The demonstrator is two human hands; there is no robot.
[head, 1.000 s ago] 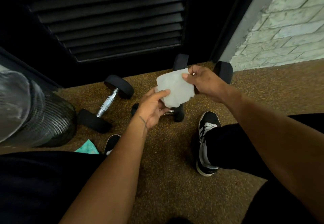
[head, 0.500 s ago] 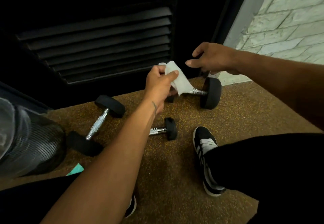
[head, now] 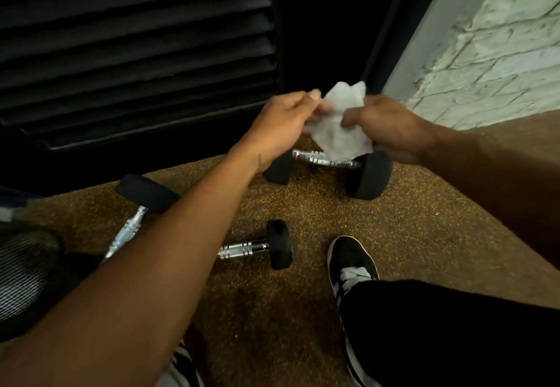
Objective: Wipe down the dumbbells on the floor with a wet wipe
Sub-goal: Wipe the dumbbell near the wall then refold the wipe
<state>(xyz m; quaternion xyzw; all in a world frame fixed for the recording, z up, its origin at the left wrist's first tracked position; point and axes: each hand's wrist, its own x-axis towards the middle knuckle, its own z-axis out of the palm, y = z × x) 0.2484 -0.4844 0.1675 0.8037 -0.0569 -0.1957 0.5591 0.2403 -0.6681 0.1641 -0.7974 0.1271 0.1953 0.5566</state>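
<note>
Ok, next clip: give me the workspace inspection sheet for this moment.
Surface: speckled brown floor.
Job's things: left dumbbell, small dumbbell and far dumbbell lie on the floor; wipe held over the far one's handle, contact unclear.
Clutter: mesh bin at left.
Grippers: left hand and right hand both grip the wipe.
Cables: nothing seen.
Surroundings: dark slatted door, pale brick wall; shoe beside the small dumbbell.
</note>
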